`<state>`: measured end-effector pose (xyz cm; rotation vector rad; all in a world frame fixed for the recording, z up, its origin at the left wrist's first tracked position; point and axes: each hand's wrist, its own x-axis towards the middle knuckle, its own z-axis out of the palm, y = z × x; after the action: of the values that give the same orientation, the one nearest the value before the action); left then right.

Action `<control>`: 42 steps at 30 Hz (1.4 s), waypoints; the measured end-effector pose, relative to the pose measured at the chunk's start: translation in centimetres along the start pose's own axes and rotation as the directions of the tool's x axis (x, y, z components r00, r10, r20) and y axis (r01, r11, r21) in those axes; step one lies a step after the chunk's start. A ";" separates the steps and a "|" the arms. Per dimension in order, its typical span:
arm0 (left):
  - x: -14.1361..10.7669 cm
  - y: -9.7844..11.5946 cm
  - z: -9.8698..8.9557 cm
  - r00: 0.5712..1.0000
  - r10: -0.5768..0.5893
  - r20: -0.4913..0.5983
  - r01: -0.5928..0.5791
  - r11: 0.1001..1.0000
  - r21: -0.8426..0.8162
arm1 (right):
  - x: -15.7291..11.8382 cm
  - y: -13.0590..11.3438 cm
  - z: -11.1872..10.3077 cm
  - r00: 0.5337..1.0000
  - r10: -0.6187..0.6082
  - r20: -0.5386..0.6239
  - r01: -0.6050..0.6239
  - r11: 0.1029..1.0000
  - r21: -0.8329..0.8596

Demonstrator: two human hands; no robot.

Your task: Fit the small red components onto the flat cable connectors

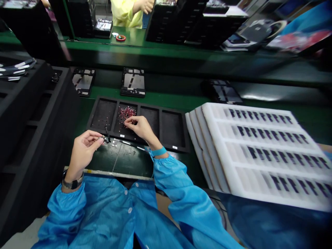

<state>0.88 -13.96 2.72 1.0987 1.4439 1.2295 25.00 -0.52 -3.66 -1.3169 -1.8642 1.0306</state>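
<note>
"Pinching something, is it, that left grip?"

"Yes, it has a small part squeezed at its tips, with a dark bendy bit on it. It is too little for me to tell what it is. It is held up near the front edge of the black tray."

"And the right grip?"

"That one is over the black tray, at the near edge of the heap of tiny red bits. Its tips are close together, but I can't tell if a bit is caught between them."

"Where is the heap?"

"It is in the second box of the tray, counting from the left. The first box has a few specks spread about. The tray sits on the green worktop."

"What is the big white stack on the right?"

"Foam trays, with rows of small dark pieces in the top one."

"And at the back?"

"Three flat black and silver things lie apart from each other. Past them is a person in yellow, and a red ring lies near that person"
</note>
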 end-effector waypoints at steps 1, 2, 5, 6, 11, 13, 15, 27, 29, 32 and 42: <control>0.1 0.0 0.1 1.000 0.000 0.000 0.000 1.000 0.003 | 0.0 -0.1 -0.1 1.000 -0.003 0.008 0.003 1.000 0.007; 0.2 0.0 0.1 1.000 0.000 0.001 0.000 1.000 0.005 | -0.1 -0.2 -0.1 1.000 -0.004 0.018 0.004 1.000 0.015; 0.4 0.1 0.4 1.000 -0.007 0.007 0.007 1.000 0.015 | -0.5 -0.6 -0.3 0.999 -0.012 0.044 0.010 0.999 0.047; 0.5 0.2 0.5 1.000 -0.007 0.010 0.007 1.000 0.020 | -0.7 -0.7 -0.4 0.998 -0.027 0.050 0.024 0.998 0.063; 1.2 0.5 1.3 1.000 0.012 0.020 -0.014 0.997 0.071 | -2.2 -2.4 -0.7 0.988 -0.125 0.087 0.109 0.980 0.166; 1.5 0.5 1.8 0.999 0.010 0.035 -0.013 0.997 0.076 | -2.8 -3.3 -0.8 0.984 -0.139 0.110 0.116 0.974 0.196; 1.8 0.4 2.3 0.998 0.001 0.063 -0.006 0.997 0.071 | -3.3 -4.1 -0.8 0.978 -0.153 0.139 0.119 0.967 0.226; 2.2 0.1 3.4 0.986 -0.003 0.168 -0.015 0.995 0.100 | -4.2 -5.7 -1.2 0.925 -0.195 0.326 0.100 0.953 0.286; 2.2 0.0 3.4 0.986 -0.009 0.164 -0.007 0.995 0.097 | -4.2 -5.7 -1.6 0.926 -0.189 0.327 0.098 0.956 0.276; 2.4 -0.2 3.2 0.997 -0.016 0.081 0.015 1.000 0.013 | -4.6 -6.0 -2.5 0.958 -0.159 0.239 0.097 0.962 0.254; 2.7 -1.6 4.6 0.982 -0.186 -0.030 0.145 0.849 -0.508 | -8.3 -6.5 2.9 1.000 0.015 -0.005 -0.012 0.931 0.365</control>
<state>4.83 -10.64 0.51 0.5599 1.1453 1.4290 22.11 -10.39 0.03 -1.1096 -1.5620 1.3040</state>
